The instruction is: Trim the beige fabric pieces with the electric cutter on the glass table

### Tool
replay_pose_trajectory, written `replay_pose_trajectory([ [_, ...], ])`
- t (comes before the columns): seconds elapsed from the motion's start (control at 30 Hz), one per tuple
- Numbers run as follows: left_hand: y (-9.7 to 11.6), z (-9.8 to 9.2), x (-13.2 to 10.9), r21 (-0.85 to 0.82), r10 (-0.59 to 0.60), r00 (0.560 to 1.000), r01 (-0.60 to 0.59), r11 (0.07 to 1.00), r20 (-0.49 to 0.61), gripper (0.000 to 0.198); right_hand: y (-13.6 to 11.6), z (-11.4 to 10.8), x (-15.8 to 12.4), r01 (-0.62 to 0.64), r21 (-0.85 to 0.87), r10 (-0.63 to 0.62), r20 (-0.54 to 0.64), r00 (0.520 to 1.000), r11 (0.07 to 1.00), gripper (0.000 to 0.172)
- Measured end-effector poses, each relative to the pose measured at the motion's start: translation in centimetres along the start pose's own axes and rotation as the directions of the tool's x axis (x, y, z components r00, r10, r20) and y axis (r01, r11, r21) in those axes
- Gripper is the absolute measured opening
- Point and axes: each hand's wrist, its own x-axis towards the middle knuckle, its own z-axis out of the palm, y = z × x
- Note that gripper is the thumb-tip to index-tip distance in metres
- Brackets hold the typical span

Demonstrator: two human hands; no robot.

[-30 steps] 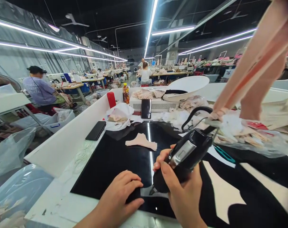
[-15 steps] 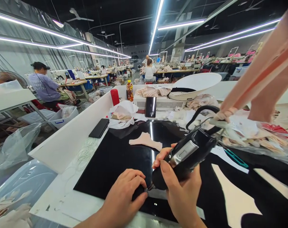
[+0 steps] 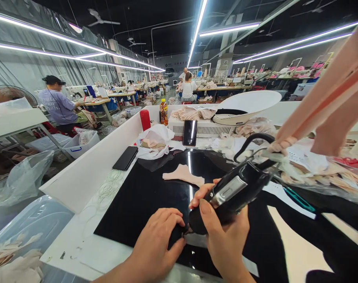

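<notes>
A black corded hand-held power tool (image 3: 238,182) with a metal plate on its side slants across the front of the work surface, its nose down and to the left. My right hand (image 3: 223,228) is wrapped round its lower body. Close by the tool's tip, my left hand (image 3: 158,237) is curled, with thumb and fingers closed on a small dark piece (image 3: 176,234) whose kind I cannot make out. Both hands are low over a glossy black board (image 3: 137,200). Beyond them lies a pale pink cut fabric piece (image 3: 183,174).
Pink fabric strips (image 3: 323,86) run from the tool's cord up to the right. A black phone (image 3: 125,158), a plastic bag (image 3: 154,143), an upright phone (image 3: 190,133) and a drink bottle (image 3: 163,112) edge the board. Black fabric (image 3: 270,243) lies right. Co-workers sit farther off.
The whole view has shifted slightly to the right. Both hands keep their grips, and the tool's tip stays close beside my left fingers.
</notes>
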Motion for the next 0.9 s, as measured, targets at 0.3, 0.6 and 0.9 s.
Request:
replay_pose_trajectory([
  [0.3, -0.3, 0.2, -0.2, -0.013, 0.027, 0.998, -0.028, 1.000, -0.048, 0.036, 0.1, 0.1, -0.1, 0.019, -0.024, -0.019, -0.009, 1.000, 1.000, 0.031],
  [0.6, -1.3, 0.3, -0.3, -0.055, 0.036, 0.989, -0.044, 0.998, -0.142, 0.028, -0.6, 0.3, 0.1, -0.001, 0.042, 0.001, 0.002, 1.000, 0.999, 0.033],
  [0.9, -0.6, 0.2, -0.1, -0.055, 0.029, 0.988, -0.038, 0.998, -0.149, 0.028, -0.8, 0.5, -1.2, -0.063, 0.054, 0.063, -0.016, 0.998, 0.997, 0.033],
])
